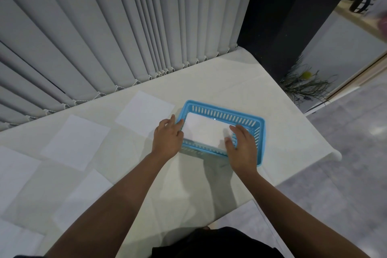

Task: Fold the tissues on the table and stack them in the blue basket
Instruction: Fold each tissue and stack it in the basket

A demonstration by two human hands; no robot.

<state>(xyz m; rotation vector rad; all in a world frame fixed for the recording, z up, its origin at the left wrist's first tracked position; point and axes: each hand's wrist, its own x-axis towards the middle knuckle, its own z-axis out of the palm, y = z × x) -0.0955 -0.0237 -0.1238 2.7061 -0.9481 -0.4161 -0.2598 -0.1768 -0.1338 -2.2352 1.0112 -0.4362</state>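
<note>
A blue slotted basket (222,113) stands on the white table, right of the middle. Inside it lies a folded white tissue (204,131). My left hand (167,136) rests at the basket's left end, its fingertips on the tissue's left edge. My right hand (241,146) lies over the basket's near right corner, fingers spread on the tissue's right end. Several unfolded white tissues lie flat to the left: one (145,115) beside the basket, one (76,141) further left, one (83,199) near the front under my left forearm.
Grey vertical blinds (125,27) hang along the table's far edge. The table's right edge (293,98) falls off to a grey floor with a dried plant (303,86). A dark pillar (276,16) stands at the back right.
</note>
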